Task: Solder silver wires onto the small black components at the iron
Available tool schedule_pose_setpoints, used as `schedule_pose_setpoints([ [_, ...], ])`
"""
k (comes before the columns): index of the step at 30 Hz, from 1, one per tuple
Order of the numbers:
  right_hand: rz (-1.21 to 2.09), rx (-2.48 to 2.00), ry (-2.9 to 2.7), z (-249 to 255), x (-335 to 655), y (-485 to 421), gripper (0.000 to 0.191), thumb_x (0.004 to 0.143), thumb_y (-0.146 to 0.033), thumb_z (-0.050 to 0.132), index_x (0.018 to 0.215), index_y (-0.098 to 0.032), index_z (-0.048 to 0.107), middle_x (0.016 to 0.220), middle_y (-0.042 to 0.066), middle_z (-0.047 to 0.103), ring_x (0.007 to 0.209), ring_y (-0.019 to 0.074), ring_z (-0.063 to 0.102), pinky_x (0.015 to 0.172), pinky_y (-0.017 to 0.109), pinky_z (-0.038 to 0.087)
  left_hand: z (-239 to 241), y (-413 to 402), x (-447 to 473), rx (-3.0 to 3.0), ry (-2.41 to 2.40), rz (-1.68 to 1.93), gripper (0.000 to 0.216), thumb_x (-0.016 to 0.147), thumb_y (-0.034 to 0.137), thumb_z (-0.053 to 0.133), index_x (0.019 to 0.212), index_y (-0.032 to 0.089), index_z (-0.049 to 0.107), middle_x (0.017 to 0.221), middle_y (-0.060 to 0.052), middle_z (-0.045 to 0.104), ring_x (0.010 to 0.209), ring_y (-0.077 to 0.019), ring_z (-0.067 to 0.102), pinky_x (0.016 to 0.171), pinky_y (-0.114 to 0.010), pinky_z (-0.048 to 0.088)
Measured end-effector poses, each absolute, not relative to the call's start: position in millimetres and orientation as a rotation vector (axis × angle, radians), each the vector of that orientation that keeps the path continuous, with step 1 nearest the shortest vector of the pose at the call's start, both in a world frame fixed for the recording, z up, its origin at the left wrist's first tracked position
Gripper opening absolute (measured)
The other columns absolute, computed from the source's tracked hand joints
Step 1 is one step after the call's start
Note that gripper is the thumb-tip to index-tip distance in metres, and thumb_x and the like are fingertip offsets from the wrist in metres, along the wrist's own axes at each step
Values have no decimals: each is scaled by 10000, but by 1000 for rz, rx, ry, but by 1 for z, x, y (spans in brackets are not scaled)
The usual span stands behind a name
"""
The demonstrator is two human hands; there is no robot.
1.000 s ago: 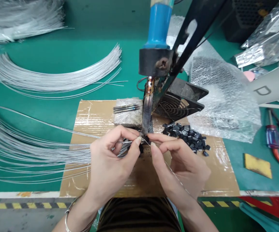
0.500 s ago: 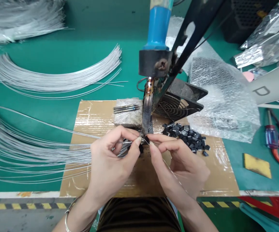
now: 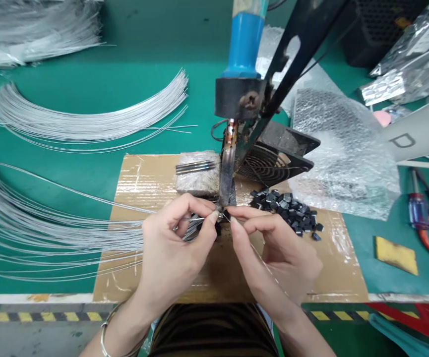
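at one green table (image 3: 88,82), closed left fingers (image 3: 207,232) pinch one wire (image 3: 195,218), closed right fingers (image 3: 239,240) one thin strand (image 3: 226,217).

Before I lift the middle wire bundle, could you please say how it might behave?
The middle wire bundle would probably flex, since its thin strands curve together. It may shed strands: no tie shows, and a few stray apart.
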State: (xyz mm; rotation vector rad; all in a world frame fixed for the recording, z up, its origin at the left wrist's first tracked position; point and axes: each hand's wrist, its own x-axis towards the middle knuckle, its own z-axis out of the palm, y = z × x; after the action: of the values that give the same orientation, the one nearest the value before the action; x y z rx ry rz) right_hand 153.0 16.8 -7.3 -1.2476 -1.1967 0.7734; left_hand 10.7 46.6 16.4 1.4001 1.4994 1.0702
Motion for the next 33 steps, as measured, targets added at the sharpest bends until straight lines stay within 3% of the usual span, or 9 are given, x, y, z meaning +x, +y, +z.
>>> schedule_pose_setpoints([
  [33,765,-1242,-1198,-10,153,17,219,877,-9,746,893,-224,703,1047,43,821,992,210,800,936,363,625,16,48,11,1369,1511,1043,123,876,145,730,787,225,698,853,16,760,826,-141,707,707,-241,538],
])
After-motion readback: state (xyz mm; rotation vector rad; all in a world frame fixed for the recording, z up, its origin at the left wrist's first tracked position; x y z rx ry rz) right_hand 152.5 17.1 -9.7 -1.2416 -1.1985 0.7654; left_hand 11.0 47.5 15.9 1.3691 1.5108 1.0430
